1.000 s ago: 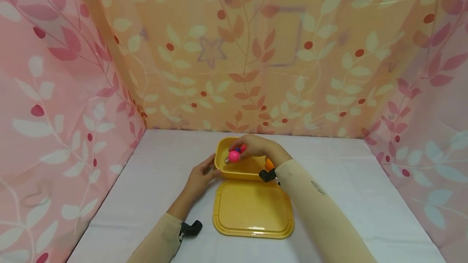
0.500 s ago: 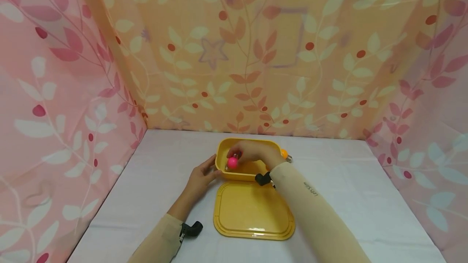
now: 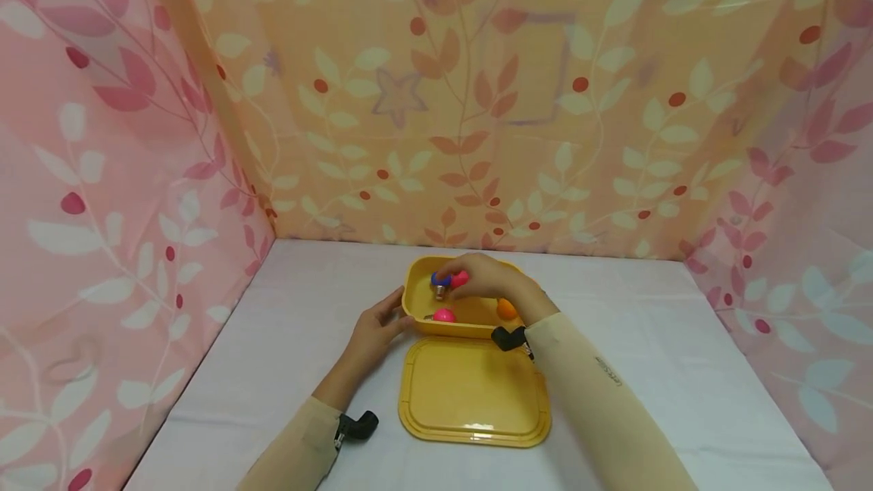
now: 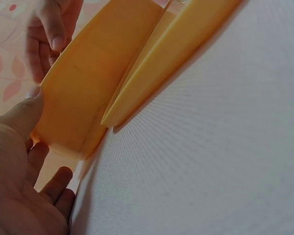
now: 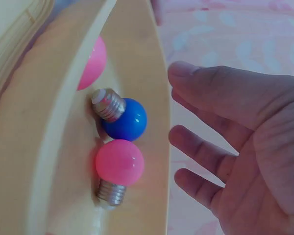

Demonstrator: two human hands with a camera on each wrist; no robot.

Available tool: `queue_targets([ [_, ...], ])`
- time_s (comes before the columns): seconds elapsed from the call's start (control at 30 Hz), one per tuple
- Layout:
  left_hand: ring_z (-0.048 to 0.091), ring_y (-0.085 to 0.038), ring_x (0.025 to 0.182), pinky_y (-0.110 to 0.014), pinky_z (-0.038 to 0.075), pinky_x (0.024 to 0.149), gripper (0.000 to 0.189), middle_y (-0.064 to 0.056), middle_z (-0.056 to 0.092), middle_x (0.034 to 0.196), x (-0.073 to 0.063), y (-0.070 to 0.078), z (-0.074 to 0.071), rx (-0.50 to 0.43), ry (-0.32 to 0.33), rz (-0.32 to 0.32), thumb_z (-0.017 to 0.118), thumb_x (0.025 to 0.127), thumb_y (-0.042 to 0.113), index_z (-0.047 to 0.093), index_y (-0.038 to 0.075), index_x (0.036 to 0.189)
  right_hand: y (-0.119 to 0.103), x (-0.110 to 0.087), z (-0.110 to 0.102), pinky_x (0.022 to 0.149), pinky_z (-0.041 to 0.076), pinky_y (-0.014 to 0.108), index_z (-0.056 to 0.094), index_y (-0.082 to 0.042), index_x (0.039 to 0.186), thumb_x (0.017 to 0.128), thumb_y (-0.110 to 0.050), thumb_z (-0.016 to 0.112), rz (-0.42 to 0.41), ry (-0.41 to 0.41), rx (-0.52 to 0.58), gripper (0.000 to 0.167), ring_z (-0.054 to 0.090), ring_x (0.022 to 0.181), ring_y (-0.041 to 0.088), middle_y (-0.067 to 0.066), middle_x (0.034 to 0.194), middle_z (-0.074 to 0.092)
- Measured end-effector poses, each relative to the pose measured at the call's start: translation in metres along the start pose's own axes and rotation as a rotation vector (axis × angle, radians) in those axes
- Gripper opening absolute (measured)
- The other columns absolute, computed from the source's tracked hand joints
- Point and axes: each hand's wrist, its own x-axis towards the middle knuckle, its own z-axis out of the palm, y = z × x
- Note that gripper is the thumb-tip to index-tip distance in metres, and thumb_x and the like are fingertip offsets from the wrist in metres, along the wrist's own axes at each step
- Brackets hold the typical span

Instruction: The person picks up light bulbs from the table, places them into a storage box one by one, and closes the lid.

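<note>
Occupying the middle of the white worktop (image 3: 286, 301), the yellow box (image 3: 450, 329) stands uncovered, evidently to give access from above. Its lid (image 3: 475, 392) lies flat just in front, presumably set there to be out of the way.

Left hand (image 3: 373, 328): at the box's left end, grasping nothing firmly, fingers relaxed; judged to be steadying the box. Right hand (image 3: 491, 277): over the box, fingers loosely extended, released.

Bulbs: a blue bulb (image 5: 130, 120) and a pink bulb (image 5: 120, 162) lie in the box, touching or nearly so; a second pink bulb (image 5: 95, 63) is by the near wall. An orange bulb (image 3: 507, 309) appears to lie at the right end.

Views compared: from the head, the right hand overlaps the blue bulb and contact cannot be ruled out; the right wrist view shows the fingers apart from it. The left wrist view alone shows clearly the left thumb on the rim.
</note>
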Motion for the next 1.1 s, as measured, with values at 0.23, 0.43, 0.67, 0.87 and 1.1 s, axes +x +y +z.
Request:
queue_targets([
  [0.23, 0.044, -0.021, 0.146, -0.051, 0.034, 0.121, 0.065, 0.014, 0.050, 0.154, 0.001, -0.001, 0.000, 0.008, 0.002, -0.016, 0.077, 0.094, 0.034, 0.048, 0.040, 0.152, -0.006, -0.029, -0.004, 0.116, 0.042, 0.050, 0.071, -0.016, 0.130, 0.092, -0.021, 0.078, 0.015, 0.159, -0.036, 0.039, 0.057, 0.132, 0.030, 0.004, 0.135, 0.068],
  [0.43, 0.043, -0.021, 0.147, -0.052, 0.033, 0.122, 0.065, 0.014, 0.050, 0.153, -0.001, -0.001, 0.000, 0.014, 0.005, -0.022, 0.076, 0.094, 0.034, 0.048, 0.039, 0.152, -0.011, -0.056, -0.004, 0.116, 0.042, 0.053, 0.072, -0.020, 0.129, 0.091, -0.024, 0.080, 0.050, 0.247, -0.078, 0.039, 0.057, 0.131, 0.029, 0.002, 0.134, 0.068],
  [0.67, 0.043, -0.021, 0.147, -0.052, 0.033, 0.122, 0.065, 0.013, 0.051, 0.153, 0.001, 0.000, 0.000, 0.018, 0.008, -0.021, 0.076, 0.094, 0.034, 0.048, 0.040, 0.152, -0.013, -0.086, -0.003, 0.116, 0.041, 0.052, 0.070, -0.024, 0.131, 0.091, -0.024, 0.080, 0.028, 0.349, -0.116, 0.041, 0.056, 0.131, 0.024, -0.006, 0.133, 0.067],
  [0.87, 0.042, -0.022, 0.147, -0.052, 0.033, 0.122, 0.065, 0.012, 0.051, 0.154, 0.001, 0.000, 0.000, 0.018, 0.014, -0.029, 0.077, 0.093, 0.034, 0.048, 0.039, 0.152, -0.018, -0.110, -0.001, 0.111, 0.045, 0.054, 0.071, -0.021, 0.126, 0.090, -0.021, 0.080, 0.011, 0.421, -0.098, 0.037, 0.058, 0.124, 0.023, -0.005, 0.128, 0.069],
  [1.1, 0.043, -0.021, 0.147, -0.051, 0.033, 0.122, 0.065, 0.013, 0.051, 0.154, -0.001, 0.001, 0.001, 0.018, 0.013, -0.036, 0.076, 0.094, 0.034, 0.047, 0.040, 0.152, -0.016, -0.134, 0.007, 0.105, 0.049, 0.052, 0.073, -0.022, 0.122, 0.089, -0.018, 0.082, 0.010, 0.462, -0.066, 0.035, 0.059, 0.117, 0.020, -0.009, 0.119, 0.071],
])
